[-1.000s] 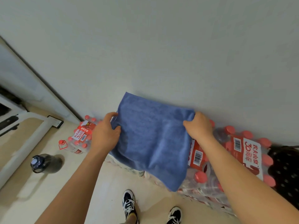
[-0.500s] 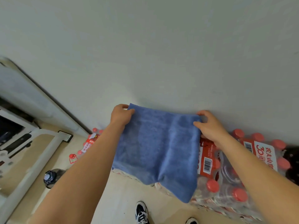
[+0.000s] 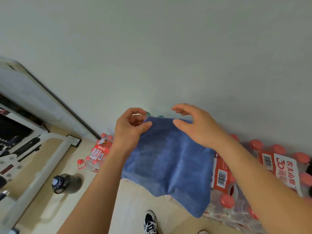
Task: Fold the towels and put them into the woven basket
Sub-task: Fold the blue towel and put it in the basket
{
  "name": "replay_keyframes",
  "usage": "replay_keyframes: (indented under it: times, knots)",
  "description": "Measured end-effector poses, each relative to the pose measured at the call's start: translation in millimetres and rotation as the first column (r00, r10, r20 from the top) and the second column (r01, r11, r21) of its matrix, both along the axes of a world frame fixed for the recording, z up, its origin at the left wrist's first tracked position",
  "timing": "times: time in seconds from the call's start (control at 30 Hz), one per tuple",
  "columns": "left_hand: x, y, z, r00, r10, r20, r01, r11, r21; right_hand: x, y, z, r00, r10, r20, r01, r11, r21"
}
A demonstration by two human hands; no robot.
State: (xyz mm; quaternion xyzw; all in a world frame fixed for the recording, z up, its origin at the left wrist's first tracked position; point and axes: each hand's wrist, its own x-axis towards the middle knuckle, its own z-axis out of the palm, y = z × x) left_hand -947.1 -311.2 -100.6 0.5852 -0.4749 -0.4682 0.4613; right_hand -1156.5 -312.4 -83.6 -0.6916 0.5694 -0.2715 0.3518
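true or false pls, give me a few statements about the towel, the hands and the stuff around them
1. The towel is blue. True.
2. A woven basket is in view. False: none shows.
3. A dark bottle stands on the floor at the left. True.
4. The right hand makes a fist. False: its fingers are spread above the towel's top edge.
5. The bottle packs have red caps. True.
6. The towel lies flat on the floor. False: it hangs up at the hands.

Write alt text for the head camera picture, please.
A blue towel lies draped over packs of red-capped water bottles by a pale wall. The left hand has its thumb on the top left corner; the right hand, fingers loose, is at the top edge.
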Motion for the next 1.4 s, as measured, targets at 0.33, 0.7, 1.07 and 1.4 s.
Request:
replay_keyframes:
  times: [0.33, 0.7, 1.07, 1.4]
  knots:
    - [9, 7, 1, 0.997, -0.068, -0.043, 0.068, 0.998, -0.009, 58, -11, -14, 0.958, -0.021, 0.286, 0.036, 0.998, -0.048]
    - [26, 6, -6, 0.986, -0.166, 0.012, 0.163, 0.979, 0.122, 65, -7, -15, 0.957, -0.078, 0.278, 0.083, 0.997, -0.008]
    - [9, -1, -17, 0.963, -0.039, 0.268, 0.044, 0.999, -0.010, 65, -10, -16, 0.964, -0.113, 0.242, 0.110, 0.994, 0.026]
    - [9, -3, -13, 0.999, 0.023, -0.027, -0.021, 0.998, 0.053, 67, -12, -21, 0.999, -0.007, 0.046, 0.016, 0.980, -0.201]
